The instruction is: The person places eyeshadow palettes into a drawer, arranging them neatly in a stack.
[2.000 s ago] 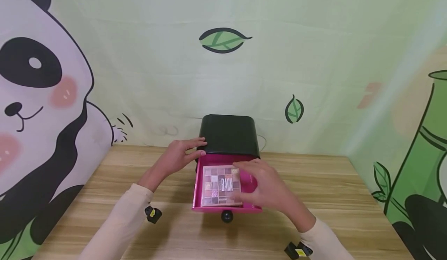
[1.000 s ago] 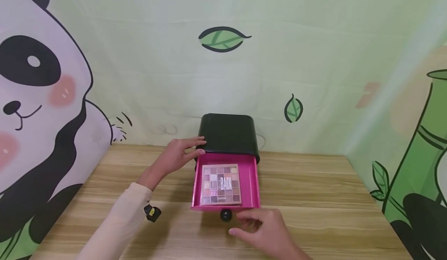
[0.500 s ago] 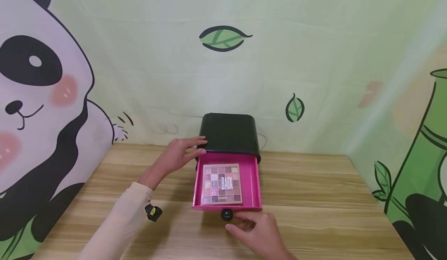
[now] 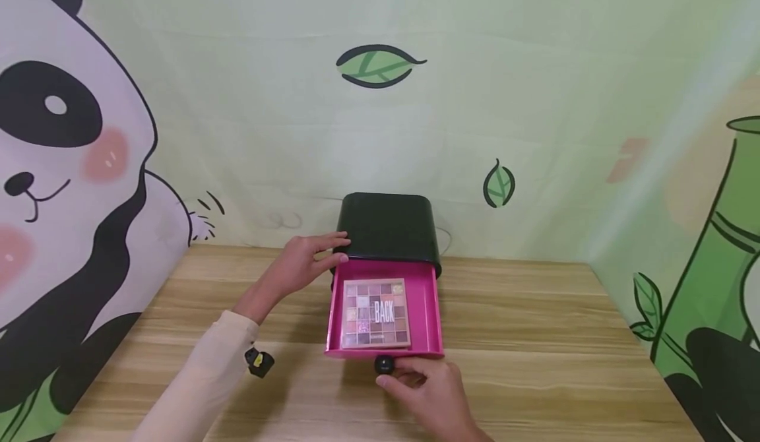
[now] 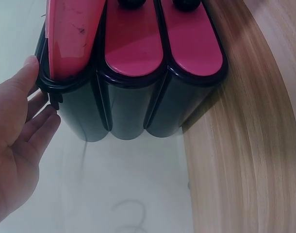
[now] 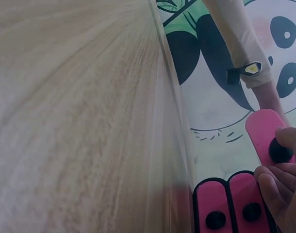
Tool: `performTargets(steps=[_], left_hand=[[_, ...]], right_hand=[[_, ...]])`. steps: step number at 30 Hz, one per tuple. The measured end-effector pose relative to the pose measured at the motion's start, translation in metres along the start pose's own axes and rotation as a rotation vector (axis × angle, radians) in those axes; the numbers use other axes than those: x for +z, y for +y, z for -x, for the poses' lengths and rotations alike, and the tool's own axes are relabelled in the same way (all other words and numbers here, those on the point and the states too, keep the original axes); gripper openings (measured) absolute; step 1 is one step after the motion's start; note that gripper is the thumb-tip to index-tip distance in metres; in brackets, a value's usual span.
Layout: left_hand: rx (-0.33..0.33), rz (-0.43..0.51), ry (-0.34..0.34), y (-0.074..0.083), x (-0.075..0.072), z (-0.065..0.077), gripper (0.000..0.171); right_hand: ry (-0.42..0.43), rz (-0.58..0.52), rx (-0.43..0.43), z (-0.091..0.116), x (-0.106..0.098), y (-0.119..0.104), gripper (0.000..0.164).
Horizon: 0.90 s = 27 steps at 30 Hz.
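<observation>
A small black drawer cabinet (image 4: 388, 227) stands near the back of the table, its pink top drawer (image 4: 424, 310) pulled out. Inside the drawer, toward its left side, lies a square eyeshadow palette (image 4: 371, 330) marked "BACK". My left hand (image 4: 299, 260) rests against the cabinet's upper left edge with extended fingers; in the left wrist view this hand (image 5: 17, 136) touches the corner beside the drawer. At the drawer's front, my right hand (image 4: 436, 392) pinches the round black knob (image 4: 384, 364) between thumb and fingers. The right wrist view shows the thumb on that knob (image 6: 280, 151).
Two lower pink drawers (image 5: 133, 48) are closed, each with a black knob. Wood-grain tabletop (image 4: 522, 336) surrounds the cabinet. Behind it hangs a cloth backdrop (image 4: 285, 132) printed with a panda, leaves and bamboo.
My right hand has left the palette in the drawer, come down to the front and closed on the knob. The left hand, drawer and palette have stayed in place.
</observation>
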State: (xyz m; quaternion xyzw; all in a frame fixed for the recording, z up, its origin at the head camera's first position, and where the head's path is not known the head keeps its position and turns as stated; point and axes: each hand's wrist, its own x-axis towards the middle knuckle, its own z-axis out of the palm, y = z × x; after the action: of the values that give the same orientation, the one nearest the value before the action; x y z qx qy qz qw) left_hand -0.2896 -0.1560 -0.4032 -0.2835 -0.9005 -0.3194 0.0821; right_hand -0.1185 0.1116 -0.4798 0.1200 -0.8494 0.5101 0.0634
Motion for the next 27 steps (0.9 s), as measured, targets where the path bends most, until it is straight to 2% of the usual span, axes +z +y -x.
performTargets(steps=[10, 17, 27], left_hand=[[0.009, 0.000, 0.002, -0.002, 0.000, 0.001, 0.049], [0.016, 0.008, -0.006, -0.003, 0.000, 0.000, 0.048], [0.021, -0.001, 0.000, -0.001, -0.001, -0.001, 0.045]], right_hand=[[0.029, 0.014, -0.006, 0.000, 0.002, -0.001, 0.028], [0.048, 0.000, 0.022, 0.000, -0.003, -0.009, 0.025], [0.094, -0.016, 0.027, -0.013, -0.009, -0.020, 0.022]])
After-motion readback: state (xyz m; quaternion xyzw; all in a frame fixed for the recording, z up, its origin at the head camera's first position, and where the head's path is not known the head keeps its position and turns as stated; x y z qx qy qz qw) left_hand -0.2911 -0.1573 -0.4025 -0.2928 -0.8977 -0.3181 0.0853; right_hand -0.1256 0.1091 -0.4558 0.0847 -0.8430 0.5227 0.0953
